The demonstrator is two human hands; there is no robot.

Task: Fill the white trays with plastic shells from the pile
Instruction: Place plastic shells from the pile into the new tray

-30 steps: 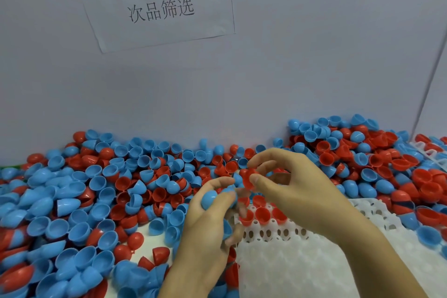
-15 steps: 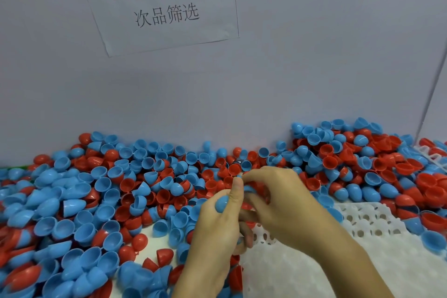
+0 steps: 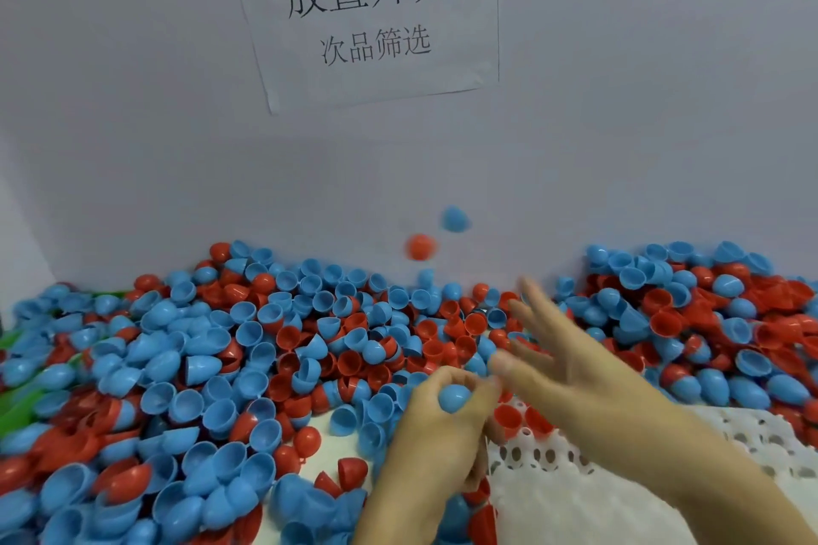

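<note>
1. We find a grey partition wall closing the far side of the scene.
2. We note a pile of blue and red plastic shells spread across the surface from the left edge to the right edge, heaped against the foot of the wall; most lie loose at mixed angles, some with the hollow side up.
3. We record a white paper sign with printed black characters, fixed to the wall above the pile, centre far.
4. We see a white tray with perforated pockets at the near right, its far edge bordered by the pile; two red shells sit in pockets at its far left corner.
5. The right hand hangs over the tray's far edge with fingers spread straight and empty; it is motion-blurred.
6. The left hand, just left of the tray, has its fingers curled round a blue shell, dome side toward us.
7. One blue airborne shell and one red airborne shell show against the wall above the pile, both blurred.
</note>
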